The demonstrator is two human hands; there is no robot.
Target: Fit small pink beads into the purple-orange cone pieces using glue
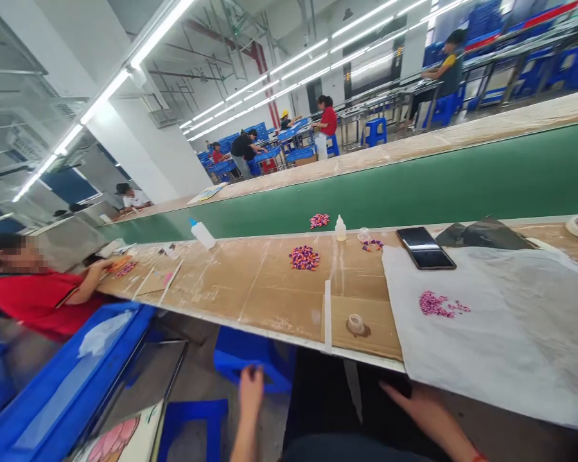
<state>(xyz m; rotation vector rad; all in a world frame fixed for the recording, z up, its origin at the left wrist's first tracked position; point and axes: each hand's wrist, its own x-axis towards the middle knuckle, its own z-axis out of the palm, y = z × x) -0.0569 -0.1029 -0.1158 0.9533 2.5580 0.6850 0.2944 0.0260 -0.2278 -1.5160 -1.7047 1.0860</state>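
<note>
The blue stool [248, 354] stands on the floor under the near edge of the table, just ahead of the person's knees. The left hand [250, 387] is at its near rim, fingers bent toward it; whether they actually clasp the rim I cannot tell from here. The right hand [407, 399] lies flat and loose on the dark lap, fingers together and pointing left, holding nothing.

If that stool is being shifted, I would judge a full grip on the rim and a level, low pull to be best. That would keep it from catching the blue crate [52, 391] beside it.

Above, on the cardboard-covered table [270, 301], a tape roll [355, 323] sits near the edge and a many-coloured heap [304, 257] lies further in. A pink heap [438, 303] rests on the white sheet [510, 333], with a phone [425, 248] at the sheet's far corner. Beyond runs the green belt [414, 186]. A co-worker in red [33, 295] leans on the table at the left.
</note>
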